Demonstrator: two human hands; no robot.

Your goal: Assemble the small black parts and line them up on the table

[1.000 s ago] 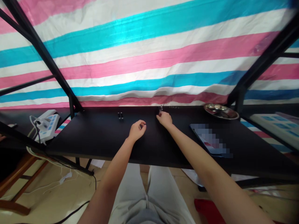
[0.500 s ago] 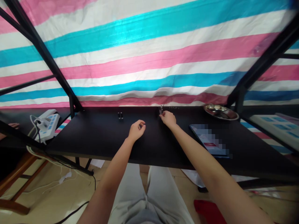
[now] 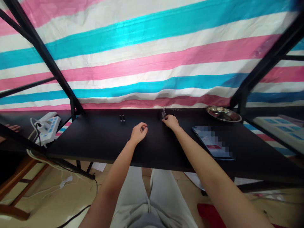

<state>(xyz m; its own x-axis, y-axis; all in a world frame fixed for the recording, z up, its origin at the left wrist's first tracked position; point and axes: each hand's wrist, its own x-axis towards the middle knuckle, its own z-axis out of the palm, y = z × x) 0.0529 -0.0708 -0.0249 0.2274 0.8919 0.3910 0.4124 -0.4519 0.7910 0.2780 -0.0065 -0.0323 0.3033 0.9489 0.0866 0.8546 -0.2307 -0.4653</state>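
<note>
My right hand (image 3: pixel 172 121) is at the back of the black table (image 3: pixel 104 139), its thumb and fingers pinched together. Right beside the fingertips is a cluster of small shiny pieces (image 3: pixel 163 112), too small to identify. What lies between the fingertips cannot be made out. My left hand (image 3: pixel 139 133) hovers or rests over the middle of the table, fingers loosely curled, with a gap at the thumb and nothing visible inside. Farther left and back lie two short dark rods with pale ends (image 3: pixel 122 118). A faint row of tiny pieces (image 3: pixel 176 110) runs along the rear edge.
A round metal dish (image 3: pixel 223 114) sits at the back right. Nearer stands a phone or tablet (image 3: pixel 212 144), its screen blurred. Black frame posts rise at both sides before a striped sheet (image 3: pixel 152 63). At left are a power strip (image 3: pixel 51 129) and another person's hand (image 3: pixel 11 128).
Both my hands stay almost in place. The view shifts very slightly, and the other person's hand at the far left shows spread fingers now.
</note>
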